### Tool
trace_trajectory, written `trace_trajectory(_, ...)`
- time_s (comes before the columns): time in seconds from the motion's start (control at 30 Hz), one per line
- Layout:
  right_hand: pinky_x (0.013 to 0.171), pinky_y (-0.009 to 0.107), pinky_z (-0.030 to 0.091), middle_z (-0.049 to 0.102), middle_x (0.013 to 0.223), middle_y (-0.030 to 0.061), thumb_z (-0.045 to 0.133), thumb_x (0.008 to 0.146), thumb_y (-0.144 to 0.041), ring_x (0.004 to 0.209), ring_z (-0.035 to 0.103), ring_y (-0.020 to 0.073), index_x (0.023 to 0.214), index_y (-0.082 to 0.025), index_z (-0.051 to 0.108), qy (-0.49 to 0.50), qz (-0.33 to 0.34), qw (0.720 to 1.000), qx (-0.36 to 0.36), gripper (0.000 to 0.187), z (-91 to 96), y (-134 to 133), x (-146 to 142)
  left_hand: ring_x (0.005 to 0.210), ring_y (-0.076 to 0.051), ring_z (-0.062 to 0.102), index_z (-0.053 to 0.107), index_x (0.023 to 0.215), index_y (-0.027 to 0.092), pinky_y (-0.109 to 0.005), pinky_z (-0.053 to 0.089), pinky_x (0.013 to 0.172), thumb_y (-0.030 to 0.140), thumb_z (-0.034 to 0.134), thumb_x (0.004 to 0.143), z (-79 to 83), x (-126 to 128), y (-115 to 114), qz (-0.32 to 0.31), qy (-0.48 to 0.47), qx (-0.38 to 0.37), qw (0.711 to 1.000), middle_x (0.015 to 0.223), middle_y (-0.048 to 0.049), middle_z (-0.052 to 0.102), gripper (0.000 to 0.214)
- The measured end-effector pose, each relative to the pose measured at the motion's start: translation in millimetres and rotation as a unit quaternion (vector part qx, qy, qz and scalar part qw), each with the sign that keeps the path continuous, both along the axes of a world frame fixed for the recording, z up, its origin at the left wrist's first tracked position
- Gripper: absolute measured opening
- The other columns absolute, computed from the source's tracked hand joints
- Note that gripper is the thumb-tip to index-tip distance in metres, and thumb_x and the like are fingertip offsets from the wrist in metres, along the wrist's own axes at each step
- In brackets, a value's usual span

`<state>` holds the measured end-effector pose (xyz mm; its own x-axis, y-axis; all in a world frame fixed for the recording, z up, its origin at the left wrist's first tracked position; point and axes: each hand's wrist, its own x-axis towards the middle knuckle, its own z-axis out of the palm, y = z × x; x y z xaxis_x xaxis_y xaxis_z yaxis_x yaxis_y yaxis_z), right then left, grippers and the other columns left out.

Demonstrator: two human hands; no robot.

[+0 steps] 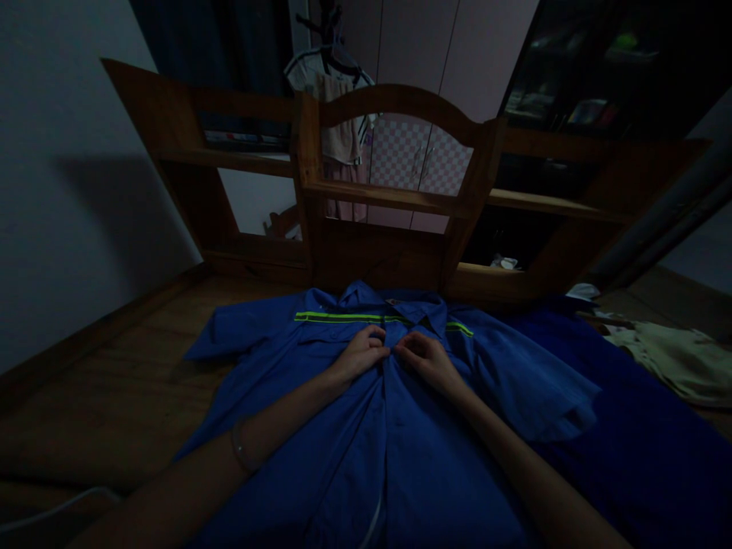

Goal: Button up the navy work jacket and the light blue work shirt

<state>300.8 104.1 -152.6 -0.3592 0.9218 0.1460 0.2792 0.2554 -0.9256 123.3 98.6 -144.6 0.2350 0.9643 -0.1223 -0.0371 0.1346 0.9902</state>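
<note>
A blue short-sleeved shirt point(325, 412) with a yellow-green stripe across the chest lies face up, its collar pointing away from me. Both hands meet at its front opening, just below the stripe. My left hand point(363, 352) pinches the shirt's front edge, fingers bent. Close beside it on the right, my right hand point(420, 357) grips the other side of the opening between thumb and fingertips. Whether a button sits between the fingers is too dark and small to make out. Folds run down the front from the place where the hands pull.
A wooden shelf unit point(394, 200) rises right behind the collar. Dark blue cloth point(646, 427) lies on the right, with pale cloth point(675, 358) beyond it. Bare wooden boards point(131, 366) show at the left. A white cord point(62, 505) runs near the lower left corner.
</note>
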Motion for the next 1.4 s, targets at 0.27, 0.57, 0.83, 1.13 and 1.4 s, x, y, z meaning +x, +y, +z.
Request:
trace_trajectory(0.27,0.060,0.022,0.044,0.060,0.078,-0.0001,0.065,0.079,-0.032,0.068,0.056,0.0122,0.093,-0.018,0.058,-0.014,0.004,1.000,0.016,0.021,-1.6,0,3,0.043,-0.008,0.048,0.050,0.095,0.015,-0.018,0.033,0.044,0.018,0.067,0.061,-1.2,2,1,0.018,-0.016,0.006,1.000,0.054,0.0069,0.055,0.038)
trace_trajectory(0.57,0.056,0.021,0.042,0.056,0.077,-0.0017,0.069,0.076,-0.034,0.062,0.053,0.0098,0.092,-0.017,0.056,0.045,0.027,0.998,-0.042,0.027,8.9,-1,3,0.057,-0.014,0.062,0.053,0.103,0.015,-0.025,0.048,0.058,0.019,0.078,0.058,3.3,-1,-1,0.066,-0.058,-0.064,0.994,0.066,0.0001,0.065,0.051)
trace_trajectory(0.83,0.054,0.020,0.039,0.056,0.080,-0.0016,0.072,0.073,-0.035,0.063,0.053,0.0090,0.092,-0.017,0.056,0.031,0.028,0.998,-0.053,0.031,9.4,-3,5,0.058,-0.014,0.062,0.053,0.107,0.013,-0.024,0.048,0.057,0.014,0.072,0.062,12.8,0,-3,0.068,-0.025,-0.075,0.995,0.069,-0.0012,0.066,0.049)
trace_trajectory(1.13,0.056,0.022,0.042,0.057,0.077,-0.0017,0.071,0.074,-0.040,0.062,0.054,0.0106,0.090,-0.018,0.055,0.030,0.018,0.999,-0.034,0.031,8.1,-3,3,0.046,-0.007,0.048,0.050,0.106,0.012,-0.018,0.036,0.047,0.018,0.069,0.064,1.2,1,-1,0.025,-0.022,0.014,0.999,0.059,0.0063,0.056,0.046)
trace_trajectory(1.4,0.055,0.023,0.041,0.056,0.063,-0.0030,0.065,0.078,-0.046,0.054,0.053,0.0105,0.084,-0.016,0.056,0.069,0.015,0.996,-0.055,0.031,3.6,3,2,0.052,-0.008,0.051,0.050,0.107,0.014,-0.017,0.034,0.049,0.024,0.072,0.066,8.6,0,-6,0.015,0.019,0.065,0.998,0.065,0.0036,0.058,0.048)
